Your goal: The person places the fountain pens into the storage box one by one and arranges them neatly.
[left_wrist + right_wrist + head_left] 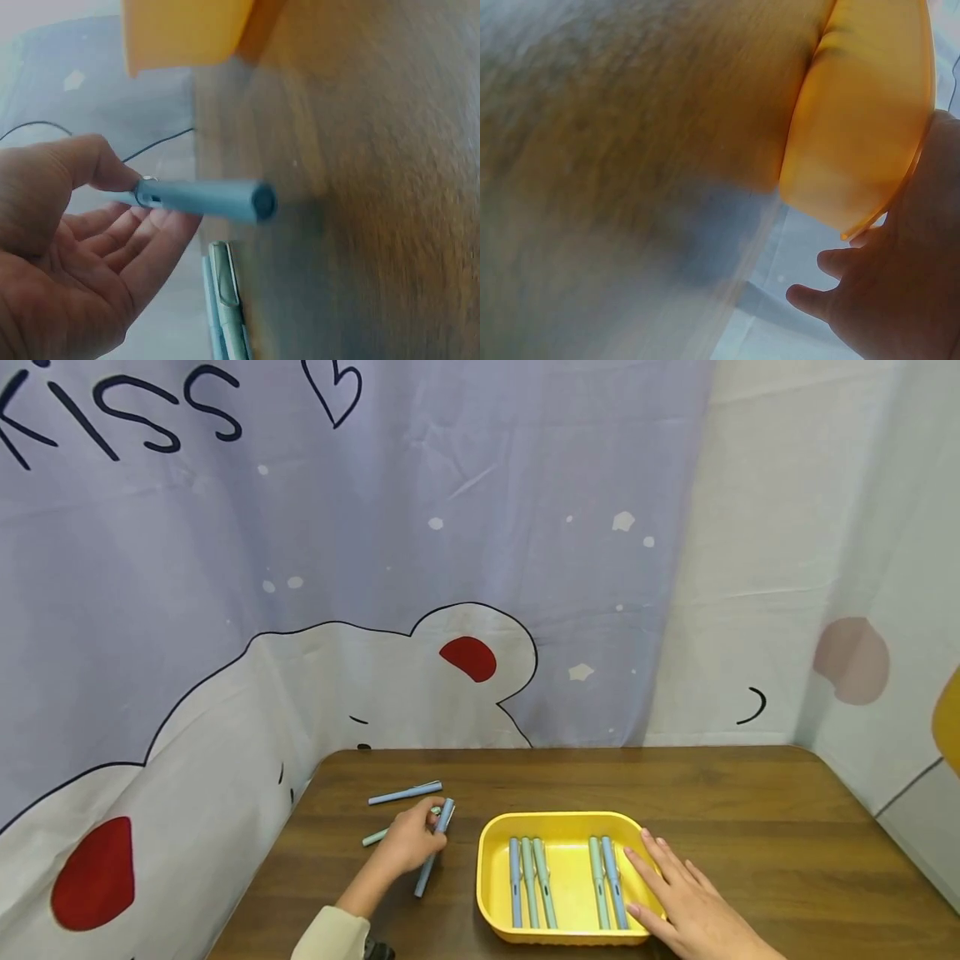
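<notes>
In the head view my left hand (407,843) pinches a blue pen (426,872) between thumb and fingers, left of the yellow tray (495,827). The left wrist view shows the same blue pen (217,199), one round end towards the camera. A green pen (374,838) lies on the table, partly hidden behind that hand. Farther back lies another blue pen (405,793). My right hand (693,906) rests on the tray's right rim, fingers extended. Inside the tray, a blue pen (515,885) and two green pens stand at left; a green pen (598,885) and a blue pen (613,885) lie further right.
The wooden table (765,835) extends right of and behind the tray. A printed curtain (465,560) hangs along its back edge and both sides. A dark object (378,950) shows at the left wrist, by the cream sleeve (332,935).
</notes>
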Motion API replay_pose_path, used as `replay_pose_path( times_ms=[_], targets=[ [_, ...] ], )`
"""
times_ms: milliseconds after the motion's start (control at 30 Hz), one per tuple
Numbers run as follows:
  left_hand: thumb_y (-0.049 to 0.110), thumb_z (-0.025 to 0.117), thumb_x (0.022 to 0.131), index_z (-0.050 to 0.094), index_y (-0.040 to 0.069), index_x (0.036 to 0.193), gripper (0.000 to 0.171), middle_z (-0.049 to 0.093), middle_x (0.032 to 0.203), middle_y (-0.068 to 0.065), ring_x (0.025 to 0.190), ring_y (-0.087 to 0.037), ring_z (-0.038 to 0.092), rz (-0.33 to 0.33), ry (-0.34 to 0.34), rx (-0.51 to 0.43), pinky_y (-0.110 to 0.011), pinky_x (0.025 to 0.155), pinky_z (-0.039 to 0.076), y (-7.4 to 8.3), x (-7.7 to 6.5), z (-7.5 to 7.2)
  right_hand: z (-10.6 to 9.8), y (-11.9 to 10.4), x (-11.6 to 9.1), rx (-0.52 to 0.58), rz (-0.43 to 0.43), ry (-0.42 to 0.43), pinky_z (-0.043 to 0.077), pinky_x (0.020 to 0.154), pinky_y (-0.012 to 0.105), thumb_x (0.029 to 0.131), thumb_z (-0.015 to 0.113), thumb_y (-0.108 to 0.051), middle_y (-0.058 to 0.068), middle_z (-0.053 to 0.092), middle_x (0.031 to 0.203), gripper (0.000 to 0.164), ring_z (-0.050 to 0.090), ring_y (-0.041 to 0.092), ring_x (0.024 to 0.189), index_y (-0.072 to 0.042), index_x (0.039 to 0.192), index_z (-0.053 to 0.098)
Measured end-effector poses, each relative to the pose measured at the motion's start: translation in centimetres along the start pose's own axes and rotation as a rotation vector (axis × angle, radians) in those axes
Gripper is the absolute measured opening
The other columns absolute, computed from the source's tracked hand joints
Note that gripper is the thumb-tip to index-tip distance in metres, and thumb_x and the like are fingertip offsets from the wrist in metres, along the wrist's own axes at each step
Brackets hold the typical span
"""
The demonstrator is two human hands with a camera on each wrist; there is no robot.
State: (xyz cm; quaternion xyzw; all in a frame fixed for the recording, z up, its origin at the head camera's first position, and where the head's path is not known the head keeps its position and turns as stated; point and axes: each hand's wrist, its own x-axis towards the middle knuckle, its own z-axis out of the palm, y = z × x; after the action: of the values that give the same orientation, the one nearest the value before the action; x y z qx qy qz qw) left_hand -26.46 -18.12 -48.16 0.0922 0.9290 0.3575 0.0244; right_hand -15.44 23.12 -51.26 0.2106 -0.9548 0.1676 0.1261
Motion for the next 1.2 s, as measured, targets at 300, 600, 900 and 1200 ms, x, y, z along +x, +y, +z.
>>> replay_pose_path(
  times_ms=[300,600,900,1200],
  targets=[
    [-0.001,0.065,0.086,0.05,-0.001,0.138,0.054,0.063,0.104,-0.015,0.072,-0.019,0.07,-0.024,-0.028,-0.332,-0.036,0.057,0.057,0.2,-1.0,-0.3,0.0,0.0,0.1,0.018,0.018,-0.025,0.042,0.102,0.064,0.097,0.064,-0.048,0.017,0.039,0.159,0.066,0.041,0.041,0.142,-0.015,0.152,0.049],
    [-0.001,0.061,0.093,0.034,-0.001,0.145,0.059,0.052,0.127,-0.03,0.095,-0.037,0.073,-0.024,-0.142,-0.693,-0.041,0.073,0.061,0.7,-1.8,-0.8,0.1,0.0,0.0,0.016,0.015,-0.024,0.044,0.102,0.064,0.097,0.065,-0.047,0.018,0.039,0.159,0.065,0.042,0.041,0.142,-0.015,0.152,0.049],
    [-0.003,0.063,0.093,0.028,0.004,0.148,0.065,0.054,0.123,-0.022,0.093,-0.027,0.073,0.014,-0.182,-0.79,-0.043,0.078,0.061,1.9,-2.1,-1.1,-0.2,-0.1,0.2,0.024,0.011,-0.02,0.043,0.102,0.063,0.097,0.064,-0.049,0.018,0.039,0.159,0.066,0.042,0.042,0.141,-0.014,0.151,0.049],
    [-0.002,0.064,0.091,0.045,-0.002,0.136,0.048,0.054,0.117,-0.015,0.097,-0.029,0.071,0.022,-0.17,-0.794,-0.042,0.077,0.06,3.9,-2.7,-0.9,-0.2,0.0,0.1,0.036,0.018,-0.027,0.044,0.101,0.064,0.097,0.064,-0.049,0.018,0.038,0.159,0.066,0.041,0.043,0.142,-0.014,0.152,0.049]
  ],
)
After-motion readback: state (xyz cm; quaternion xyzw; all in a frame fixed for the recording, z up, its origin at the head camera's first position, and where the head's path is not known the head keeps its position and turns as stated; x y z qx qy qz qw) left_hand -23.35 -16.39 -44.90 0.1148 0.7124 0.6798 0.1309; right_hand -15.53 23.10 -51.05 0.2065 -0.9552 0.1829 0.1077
